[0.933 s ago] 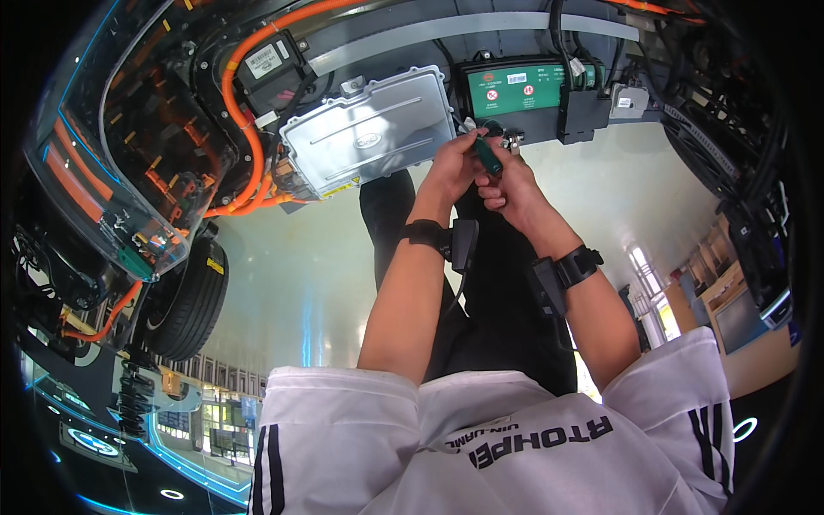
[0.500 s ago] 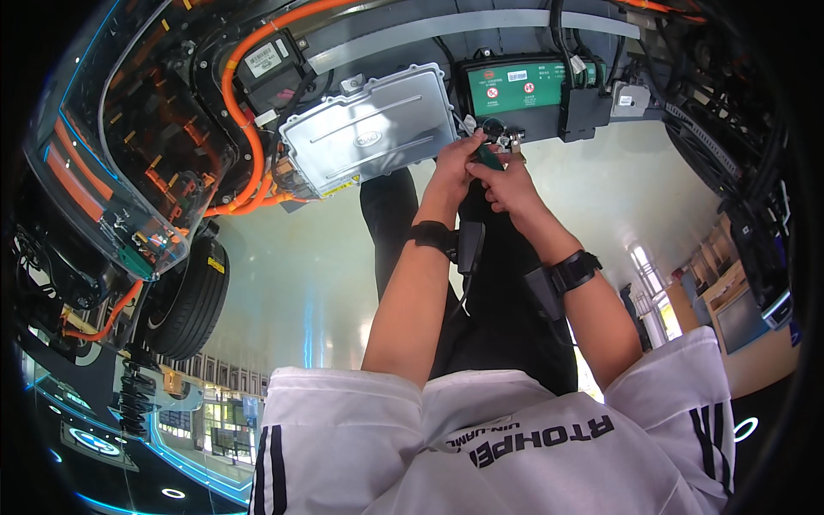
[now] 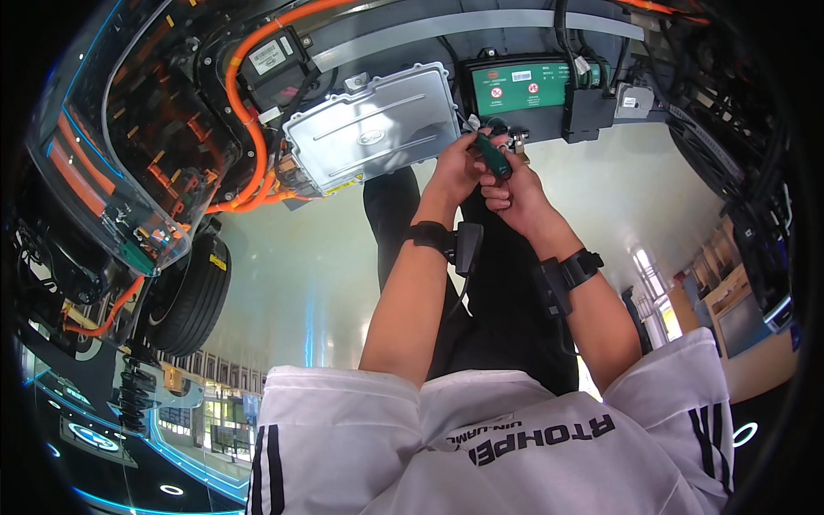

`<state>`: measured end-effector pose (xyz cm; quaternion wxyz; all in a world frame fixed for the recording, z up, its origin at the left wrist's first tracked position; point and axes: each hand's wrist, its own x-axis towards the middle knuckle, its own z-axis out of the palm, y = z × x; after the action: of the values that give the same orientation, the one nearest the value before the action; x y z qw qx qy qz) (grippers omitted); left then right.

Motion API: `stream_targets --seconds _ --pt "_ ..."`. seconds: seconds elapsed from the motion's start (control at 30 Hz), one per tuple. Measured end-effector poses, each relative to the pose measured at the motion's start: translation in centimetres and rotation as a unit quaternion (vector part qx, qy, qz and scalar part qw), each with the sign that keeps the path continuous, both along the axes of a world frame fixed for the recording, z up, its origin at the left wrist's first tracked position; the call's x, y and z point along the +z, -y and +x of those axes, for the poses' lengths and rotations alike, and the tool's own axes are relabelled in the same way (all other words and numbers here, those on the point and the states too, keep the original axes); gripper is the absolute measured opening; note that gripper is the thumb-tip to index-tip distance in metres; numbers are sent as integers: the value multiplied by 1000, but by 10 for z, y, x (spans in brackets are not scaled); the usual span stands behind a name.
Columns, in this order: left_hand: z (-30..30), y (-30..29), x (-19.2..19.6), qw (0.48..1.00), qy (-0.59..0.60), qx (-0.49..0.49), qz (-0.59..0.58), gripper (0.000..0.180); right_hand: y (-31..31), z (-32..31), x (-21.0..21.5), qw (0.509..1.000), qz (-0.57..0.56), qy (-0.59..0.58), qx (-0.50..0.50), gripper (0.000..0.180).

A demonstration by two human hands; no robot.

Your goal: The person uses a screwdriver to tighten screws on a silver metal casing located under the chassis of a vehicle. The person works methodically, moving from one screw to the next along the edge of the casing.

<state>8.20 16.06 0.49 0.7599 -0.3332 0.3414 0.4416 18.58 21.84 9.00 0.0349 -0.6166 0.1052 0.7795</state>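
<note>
A dark green tool handle (image 3: 495, 157) is tilted between my two hands, just under the edge of the machinery. My left hand (image 3: 455, 169) is closed, its thumb and fingertips at the handle's upper left side. The curled fingers and thumb of my right hand (image 3: 520, 194) grip the lower part. The tool's working end is hidden, so its exact kind does not show. Right beside its upper end sits a small metal clamp-like fitting (image 3: 517, 138). Behind it stands a black box with a green label (image 3: 549, 84).
A flat silver metal housing (image 3: 378, 129) lies left of my hands. Thick orange cables (image 3: 233, 94) bend around farther left, above a tyre (image 3: 193, 305). A black bracket (image 3: 587, 120) and a small grey module (image 3: 633, 101) are at the right.
The green handle has swung out and down, so more of it shows between my hands. My right hand has dropped slightly and wraps it lower down. My left hand has hardly moved.
</note>
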Motion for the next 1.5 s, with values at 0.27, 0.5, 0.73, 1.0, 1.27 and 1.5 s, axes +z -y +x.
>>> stream_targets --seconds 0.27,0.5,0.73,1.0,1.27,1.5 --pt "-1 0 0 988 -94 -120 -14 26 4 -25 8 962 103 161 194 28" --pt "6 0 -5 1000 -18 -9 -11 30 -8 -27 12 957 85 119 249 28" --pt "4 -7 -1 998 47 27 -33 33 -6 -20 12 990 -19 112 84 28" --pt "1 0 -7 986 -90 -139 -19 35 6 -25 4 933 149 198 259 37" --pt "1 -4 -8 976 -132 -175 -7 34 0 -34 11 897 177 185 361 32" --pt "3 -1 -3 999 -34 -32 -9 34 -8 -15 6 996 -28 54 61 27"
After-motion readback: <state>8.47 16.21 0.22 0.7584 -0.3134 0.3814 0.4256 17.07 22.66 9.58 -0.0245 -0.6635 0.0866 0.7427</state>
